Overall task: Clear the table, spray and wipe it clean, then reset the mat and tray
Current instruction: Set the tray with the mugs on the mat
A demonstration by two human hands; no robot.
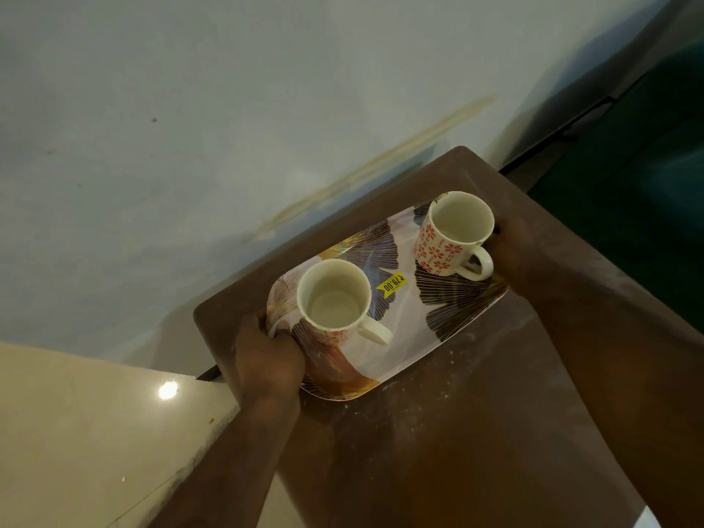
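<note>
A rectangular tray (409,322) with a dark leaf pattern and a yellow price sticker sits over the brown table (476,432). Two empty white mugs with red flower prints stand on it, one mug (335,299) at the left end, the other mug (455,232) at the right end. My left hand (266,356) grips the tray's left end, thumb on the rim. My right hand (510,249) holds the right end, mostly hidden behind the right mug. I cannot tell whether the tray rests on the table or is lifted. White crumbs or dust dot the tabletop near the tray.
A pale blue wall (228,127) with a yellowish stain runs right behind the table. Glossy beige floor tiles (95,432) lie to the left. A dark green surface (647,203) shows at the far right.
</note>
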